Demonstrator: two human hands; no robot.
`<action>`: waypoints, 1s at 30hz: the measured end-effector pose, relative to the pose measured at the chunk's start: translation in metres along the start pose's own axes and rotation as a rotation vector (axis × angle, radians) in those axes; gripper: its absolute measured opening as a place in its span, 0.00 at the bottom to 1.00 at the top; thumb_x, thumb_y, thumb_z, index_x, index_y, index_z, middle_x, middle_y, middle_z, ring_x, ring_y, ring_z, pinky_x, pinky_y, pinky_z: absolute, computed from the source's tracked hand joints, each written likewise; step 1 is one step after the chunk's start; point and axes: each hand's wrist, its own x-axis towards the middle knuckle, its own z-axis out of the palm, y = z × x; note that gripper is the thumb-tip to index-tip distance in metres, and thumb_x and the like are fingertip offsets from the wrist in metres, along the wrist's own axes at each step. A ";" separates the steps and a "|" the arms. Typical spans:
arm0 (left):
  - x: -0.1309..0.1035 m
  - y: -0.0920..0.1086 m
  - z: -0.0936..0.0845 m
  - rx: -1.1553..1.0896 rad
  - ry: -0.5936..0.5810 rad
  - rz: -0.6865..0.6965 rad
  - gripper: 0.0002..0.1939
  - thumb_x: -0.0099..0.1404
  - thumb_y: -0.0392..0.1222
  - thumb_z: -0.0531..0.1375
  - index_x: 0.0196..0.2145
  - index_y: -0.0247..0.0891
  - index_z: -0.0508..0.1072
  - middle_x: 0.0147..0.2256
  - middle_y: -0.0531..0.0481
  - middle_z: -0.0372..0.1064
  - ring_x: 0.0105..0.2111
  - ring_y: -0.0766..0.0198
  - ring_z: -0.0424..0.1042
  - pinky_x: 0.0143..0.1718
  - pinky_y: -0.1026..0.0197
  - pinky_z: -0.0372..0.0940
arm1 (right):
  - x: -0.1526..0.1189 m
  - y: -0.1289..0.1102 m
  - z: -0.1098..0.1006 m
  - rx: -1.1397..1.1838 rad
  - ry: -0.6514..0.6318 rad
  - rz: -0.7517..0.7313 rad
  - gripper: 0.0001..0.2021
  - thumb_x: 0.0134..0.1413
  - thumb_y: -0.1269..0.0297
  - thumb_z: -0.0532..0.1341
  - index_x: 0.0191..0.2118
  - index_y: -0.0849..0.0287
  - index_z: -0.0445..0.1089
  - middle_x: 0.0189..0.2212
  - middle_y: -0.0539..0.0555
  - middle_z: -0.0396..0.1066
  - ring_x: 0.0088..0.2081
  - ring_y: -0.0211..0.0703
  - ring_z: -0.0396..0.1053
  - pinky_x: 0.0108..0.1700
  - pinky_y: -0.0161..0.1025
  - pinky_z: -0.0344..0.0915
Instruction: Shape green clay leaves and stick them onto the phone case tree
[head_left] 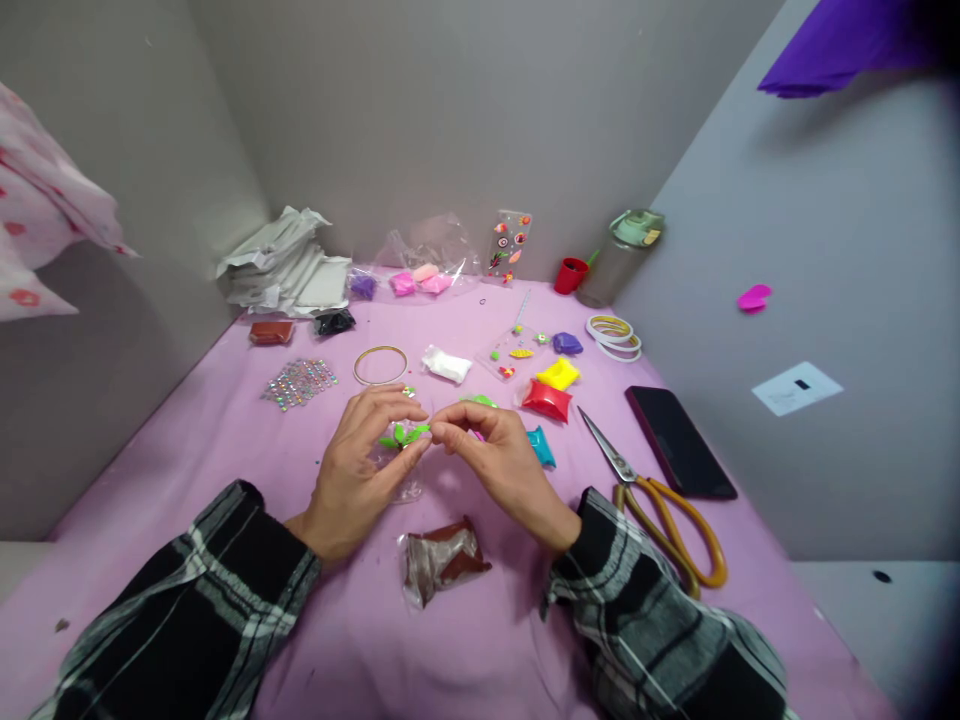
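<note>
My left hand (349, 465) is gripping the green leafy piece (406, 436) — right hand (501, 462) is pinching its tip — brown packet (459, 568) is lying nearer me.

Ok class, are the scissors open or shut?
Shut: the scissors have their blades together, tapering to one tip.

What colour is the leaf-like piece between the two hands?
The leaf-like piece is bright green; the head view shows it.
</note>
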 end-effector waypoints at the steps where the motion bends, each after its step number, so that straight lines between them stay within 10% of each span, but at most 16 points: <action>1: 0.000 0.000 0.000 0.016 0.006 0.021 0.07 0.68 0.37 0.62 0.44 0.43 0.72 0.44 0.46 0.72 0.55 0.53 0.67 0.60 0.48 0.60 | 0.000 0.000 0.000 0.003 -0.005 0.001 0.05 0.57 0.68 0.64 0.30 0.57 0.76 0.28 0.48 0.76 0.33 0.38 0.71 0.40 0.36 0.66; 17: 0.001 -0.007 0.001 0.086 0.055 0.140 0.07 0.67 0.32 0.62 0.41 0.41 0.72 0.43 0.46 0.71 0.55 0.53 0.67 0.58 0.44 0.62 | 0.000 0.000 -0.001 -0.004 -0.040 0.025 0.06 0.59 0.65 0.63 0.33 0.58 0.77 0.30 0.49 0.75 0.32 0.37 0.69 0.38 0.35 0.64; 30: -0.022 -0.038 -0.037 0.162 -0.144 -0.027 0.04 0.69 0.36 0.61 0.42 0.42 0.72 0.46 0.47 0.70 0.57 0.53 0.64 0.60 0.43 0.59 | 0.000 0.013 0.003 -0.158 -0.065 0.003 0.05 0.61 0.69 0.62 0.34 0.58 0.76 0.32 0.49 0.76 0.36 0.38 0.71 0.41 0.36 0.64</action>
